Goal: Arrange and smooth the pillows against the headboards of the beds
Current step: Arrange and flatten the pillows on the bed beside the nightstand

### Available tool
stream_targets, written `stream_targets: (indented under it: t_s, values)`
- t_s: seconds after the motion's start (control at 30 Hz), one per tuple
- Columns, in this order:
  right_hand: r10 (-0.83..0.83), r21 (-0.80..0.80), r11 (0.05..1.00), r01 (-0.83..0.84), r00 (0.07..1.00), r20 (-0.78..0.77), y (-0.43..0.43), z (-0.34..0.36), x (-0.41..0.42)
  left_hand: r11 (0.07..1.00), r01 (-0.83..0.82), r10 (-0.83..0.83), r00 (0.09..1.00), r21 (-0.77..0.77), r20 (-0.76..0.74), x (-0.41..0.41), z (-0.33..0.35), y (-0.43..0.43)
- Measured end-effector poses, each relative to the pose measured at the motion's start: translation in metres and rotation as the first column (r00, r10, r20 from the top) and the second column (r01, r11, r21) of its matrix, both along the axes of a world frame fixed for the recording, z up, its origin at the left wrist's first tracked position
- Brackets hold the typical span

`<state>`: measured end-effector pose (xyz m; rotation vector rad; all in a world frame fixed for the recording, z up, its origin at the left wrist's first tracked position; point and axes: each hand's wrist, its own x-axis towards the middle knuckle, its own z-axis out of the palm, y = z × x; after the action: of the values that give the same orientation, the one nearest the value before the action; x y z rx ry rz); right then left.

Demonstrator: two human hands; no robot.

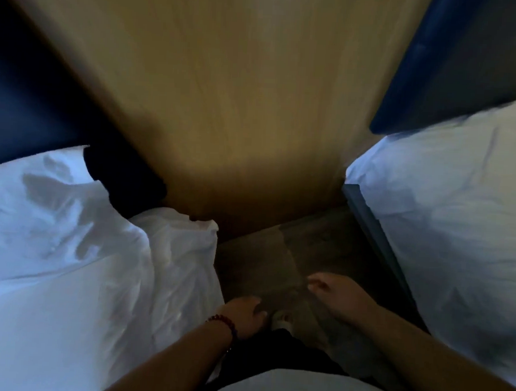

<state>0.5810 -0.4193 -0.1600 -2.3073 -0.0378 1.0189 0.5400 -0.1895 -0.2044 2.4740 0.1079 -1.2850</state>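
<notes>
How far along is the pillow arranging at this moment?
Done, seemingly: the right pillow lies fairly smooth against its blue headboard. In hand: nothing; left hand and right hand hang empty over the floor. Left: the left pillow looks rumpled.

dim; warm glow on wood panel [225,104]; motion blur; wide-angle bending at edges

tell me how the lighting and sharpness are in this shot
Head view: dim overall, warm glow on the wood panel; left pillow and right pillow look bluish; motion blur softens everything, left hand and right hand included; wide lens bends the edges.
</notes>
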Motion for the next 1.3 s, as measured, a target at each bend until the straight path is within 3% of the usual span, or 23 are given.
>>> stream_targets:
  t_s: [0.3, 0.5, 0.7, 1.03, 1.17, 1.3]
  values:
    - [-0.412, -0.05, 0.911, 0.41, 0.911, -0.03, -0.052, -0.003, -0.014, 0.951, 0.281, -0.285, 0.958, -0.128, -0.013, 0.092, -0.004, -0.055]
    - [-0.658, -0.016, 0.753, 0.658, 0.752, -0.04, -0.08, 0.005, -0.045, 0.872, 0.466, -0.472, 0.881, -0.151, -0.009, 0.128, -0.014, -0.111]
    - [-0.811, -0.085, 0.582, 0.808, 0.585, 0.013, -0.107, 0.014, -0.088, 0.728, 0.661, -0.673, 0.739, -0.183, -0.009, 0.116, -0.013, -0.178]
    - [-0.931, -0.104, 0.34, 0.935, 0.35, 0.099, -0.159, 0.024, -0.176, 0.497, 0.84, -0.856, 0.515, -0.219, 0.032, 0.04, -0.006, -0.261]
    - [-0.947, -0.09, 0.299, 0.95, 0.307, 0.096, -0.185, 0.019, -0.22, 0.46, 0.862, -0.874, 0.482, -0.213, 0.066, 0.011, 0.0, -0.293]
    - [-0.94, -0.091, 0.33, 0.94, 0.335, 0.058, -0.221, 0.014, -0.265, 0.47, 0.866, -0.87, 0.487, -0.169, 0.077, -0.019, 0.002, -0.325]
